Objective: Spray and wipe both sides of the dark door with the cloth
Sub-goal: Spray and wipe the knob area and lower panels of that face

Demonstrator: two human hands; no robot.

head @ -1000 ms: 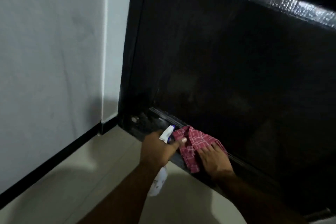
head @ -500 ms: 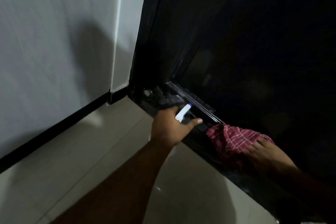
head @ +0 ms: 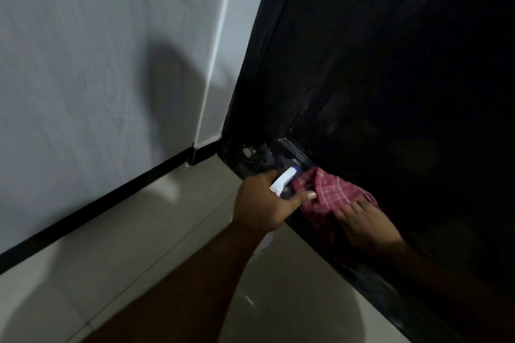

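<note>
Glossy black door (head: 390, 78), upright, filling the right of the view, faint streaks near its lower corner. Red-and-white checked cloth (head: 331, 192), crumpled, pressed against the door's bottom edge under the flat right hand (head: 365, 225). White spray bottle (head: 282, 182) with blue-tipped nozzle, gripped in the left hand (head: 264, 203), touching the cloth, aimed at the door's lower corner, body mostly hidden.
</note>
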